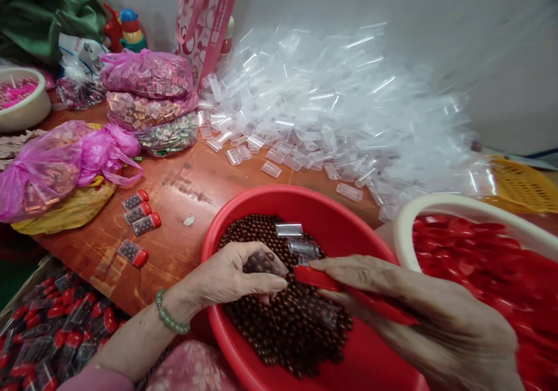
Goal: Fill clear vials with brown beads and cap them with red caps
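My left hand [233,277] grips a small clear plastic case [261,263] with dark brown balls inside, over the red basin [283,196]. Just to its right, my right hand [410,304] holds red plastic caps [316,277], one at the fingertips and more red along the palm. The cap and the case are close but apart. Glossy brown balls [279,336] lie in the basin below both hands. On top of them rest a few clear cases [289,230], partly behind my right fingers.
A white tub [410,222] of red caps stands at right. Clear cases [314,100] are heaped along the wall. Several filled, red-capped cases [133,253] lie left of the basin, with more in a box [56,327] below. Pink bags [148,74] sit at back left.
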Tool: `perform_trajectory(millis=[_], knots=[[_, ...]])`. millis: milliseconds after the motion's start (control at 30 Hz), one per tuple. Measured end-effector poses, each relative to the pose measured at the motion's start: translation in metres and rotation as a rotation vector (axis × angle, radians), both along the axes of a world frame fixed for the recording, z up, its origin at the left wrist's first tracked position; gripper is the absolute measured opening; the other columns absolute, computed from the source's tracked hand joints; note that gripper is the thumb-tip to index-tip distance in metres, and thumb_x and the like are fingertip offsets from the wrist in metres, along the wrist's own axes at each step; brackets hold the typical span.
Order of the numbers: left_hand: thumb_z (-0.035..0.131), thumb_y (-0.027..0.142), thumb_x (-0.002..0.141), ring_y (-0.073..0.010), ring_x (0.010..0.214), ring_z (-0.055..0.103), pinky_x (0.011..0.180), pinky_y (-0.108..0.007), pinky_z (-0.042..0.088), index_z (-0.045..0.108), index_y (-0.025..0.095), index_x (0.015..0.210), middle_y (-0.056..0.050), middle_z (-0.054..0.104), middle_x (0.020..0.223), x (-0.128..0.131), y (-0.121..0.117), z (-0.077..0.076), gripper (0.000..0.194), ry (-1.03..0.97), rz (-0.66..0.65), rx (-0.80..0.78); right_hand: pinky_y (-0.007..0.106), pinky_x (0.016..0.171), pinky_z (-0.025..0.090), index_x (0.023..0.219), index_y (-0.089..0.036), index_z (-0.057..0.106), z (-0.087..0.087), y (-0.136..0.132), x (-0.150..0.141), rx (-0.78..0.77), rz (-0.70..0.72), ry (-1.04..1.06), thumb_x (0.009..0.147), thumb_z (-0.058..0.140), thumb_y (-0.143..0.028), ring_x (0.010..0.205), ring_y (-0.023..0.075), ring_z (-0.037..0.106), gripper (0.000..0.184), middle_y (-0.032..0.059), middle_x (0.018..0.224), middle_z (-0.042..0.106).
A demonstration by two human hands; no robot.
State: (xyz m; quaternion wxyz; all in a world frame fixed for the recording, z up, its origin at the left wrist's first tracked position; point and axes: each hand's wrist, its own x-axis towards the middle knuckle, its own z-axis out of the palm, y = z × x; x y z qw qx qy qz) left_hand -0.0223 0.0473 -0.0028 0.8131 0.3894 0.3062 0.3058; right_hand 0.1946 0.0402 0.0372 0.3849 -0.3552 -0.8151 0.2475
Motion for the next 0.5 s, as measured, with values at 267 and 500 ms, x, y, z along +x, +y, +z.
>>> perform_trajectory(millis=[267,500], knots=[[0.071,0.032,0.073,-0.0048,0.052,0.049,0.054,-0.02,0.039,0.059,0.013,0.085,0.005,0.055,0.063,-0.001,-0.001,0.001,0.025,0.018,-0.04,0.052,0.024,0.068,0.061,0.102,-0.027,0.07,0.0,0.021,-0.034,0.057,0.057,0.022,0.078,0.064,-0.004,0.077,0.0177,0.073,0.034,0.0008,0.089,0.075],[0.077,0.038,0.068,-0.0049,0.052,0.05,0.053,-0.02,0.038,0.056,0.014,0.079,0.005,0.056,0.062,0.0,0.0,0.0,0.034,-0.001,0.009,-0.017,0.023,0.065,0.062,0.097,-0.031,0.074,0.006,0.011,-0.017,-0.025,-0.018,0.004,0.076,0.069,-0.015,0.069,0.018,0.072,0.026,0.0,0.084,0.075]])
